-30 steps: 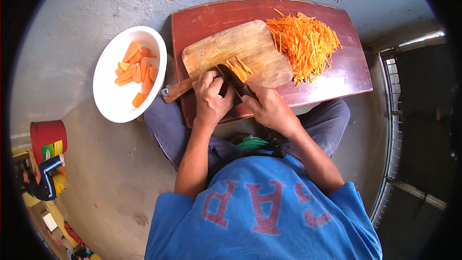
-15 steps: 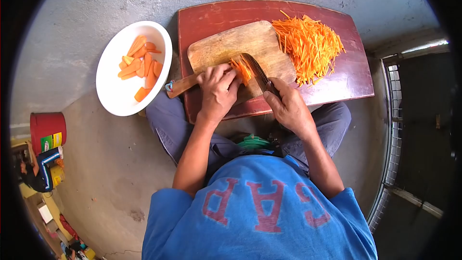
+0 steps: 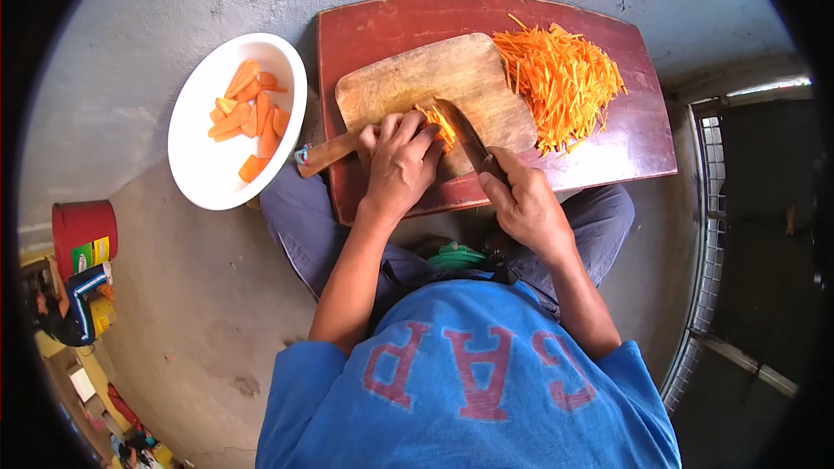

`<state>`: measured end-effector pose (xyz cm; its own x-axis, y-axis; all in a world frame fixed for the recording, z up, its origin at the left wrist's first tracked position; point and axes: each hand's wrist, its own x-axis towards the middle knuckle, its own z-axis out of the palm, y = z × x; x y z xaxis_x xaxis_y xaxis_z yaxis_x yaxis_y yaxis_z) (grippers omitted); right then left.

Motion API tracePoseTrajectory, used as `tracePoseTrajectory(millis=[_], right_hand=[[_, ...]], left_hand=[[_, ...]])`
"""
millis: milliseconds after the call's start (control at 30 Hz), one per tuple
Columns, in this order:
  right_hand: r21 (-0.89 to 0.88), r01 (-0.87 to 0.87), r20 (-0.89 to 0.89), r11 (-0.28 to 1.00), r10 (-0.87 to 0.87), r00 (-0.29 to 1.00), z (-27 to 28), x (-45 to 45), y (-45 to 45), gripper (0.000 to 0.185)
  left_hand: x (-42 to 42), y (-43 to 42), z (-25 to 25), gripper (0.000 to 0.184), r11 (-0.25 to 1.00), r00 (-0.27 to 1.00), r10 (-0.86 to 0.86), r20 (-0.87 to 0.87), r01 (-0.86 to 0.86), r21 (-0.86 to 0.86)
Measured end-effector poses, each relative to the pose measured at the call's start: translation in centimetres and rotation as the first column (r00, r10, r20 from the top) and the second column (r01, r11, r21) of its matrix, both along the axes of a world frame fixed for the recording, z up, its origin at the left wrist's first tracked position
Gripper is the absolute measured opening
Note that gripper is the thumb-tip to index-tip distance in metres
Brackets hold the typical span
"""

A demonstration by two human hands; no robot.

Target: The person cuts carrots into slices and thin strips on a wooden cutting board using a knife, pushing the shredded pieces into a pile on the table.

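My left hand is closed over sliced carrot, its fingertips pressing the pieces down onto the wooden cutting board. In my right hand is the handle of a dark-bladed knife. The blade lies just right of the carrot, tip pointing away from me. My left fingers partly cover the carrot, so its full size is hidden. A large heap of carrot strips rests to the right of the board. The board's handle sticks out left, beyond my left hand.
A red wooden table carries the board, close to a wall. On the left, a white basin holds several carrot pieces. Farther left are a red bucket and another person. A dark door stands right.
The knife and my right hand have shifted slightly toward me. My left hand keeps its hold on the carrot, its fingers a little changed in position. The view has moved slightly.
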<state>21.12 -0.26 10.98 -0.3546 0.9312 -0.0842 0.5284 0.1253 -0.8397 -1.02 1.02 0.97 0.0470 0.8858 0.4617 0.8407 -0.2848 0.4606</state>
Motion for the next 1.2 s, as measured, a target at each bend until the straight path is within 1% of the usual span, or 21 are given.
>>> tracePoseTrajectory(millis=[33,167,233,433,467,533,633,733,867,967,1067,1200], right_hand=[[0.04,-0.002,-0.024,0.999,0.003,1.0,-0.2,0.1,0.1,0.024],[-0.016,-0.042,0.061,0.999,0.043,0.997,-1.3,0.4,0.6,0.025],[-0.027,-0.052,0.101,0.998,0.054,0.993,-1.6,0.0,0.6,0.025],[-0.021,-0.036,0.026,0.999,0.036,0.999,-1.6,0.3,0.9,0.022],[-0.049,-0.011,0.023,0.999,0.012,1.0,-1.4,0.4,0.9,0.022],[-0.106,0.034,0.019,0.994,-0.032,0.999,-1.0,0.6,1.0,0.024],[-0.02,-0.006,0.014,1.0,0.006,1.0,-1.1,0.5,1.1,0.023],[-0.06,-0.029,0.031,0.998,0.031,0.999,-0.9,0.2,0.8,0.023],[-0.044,-0.026,0.026,0.999,0.027,0.999,-1.4,0.0,0.6,0.024],[-0.036,0.013,-0.009,0.999,-0.013,1.0,-0.9,-0.1,0.4,0.027],[0.008,-0.045,-0.022,0.999,0.045,0.999,-0.5,-0.3,0.5,0.03],[-0.063,-0.115,-0.044,0.991,0.112,0.993,-0.4,-1.4,-0.2,0.034]], left_hand=[[0.0,0.1,0.0,0.023,1.0,1.0,-0.001,-0.001,0.001,-0.006],[0.0,0.2,0.0,0.024,1.0,1.0,-0.011,-0.011,0.01,-0.012],[0.0,0.1,0.0,0.026,1.0,0.998,-0.011,-0.062,0.011,0.001],[0.1,0.0,0.3,0.03,1.0,0.99,-0.027,-0.137,0.026,-0.012],[0.1,0.0,0.5,0.03,0.999,0.987,-0.029,-0.159,0.026,-0.018],[0.0,0.1,0.3,0.03,0.999,0.993,-0.032,-0.116,0.031,-0.006],[0.0,0.2,-0.1,0.03,1.0,0.997,-0.011,-0.079,0.013,0.025],[0.0,0.2,0.2,0.028,1.0,0.996,-0.011,-0.085,0.014,0.028],[-0.1,0.2,0.2,0.027,0.999,0.996,0.0,-0.091,0.004,0.039],[-0.2,0.1,-0.1,0.029,0.995,0.99,0.036,0.134,-0.049,0.093],[-0.9,0.4,-1.9,0.031,0.984,0.968,0.045,0.248,-0.086,0.157],[-1.4,0.1,-2.1,0.03,0.975,0.929,0.106,0.355,-0.167,0.144]])
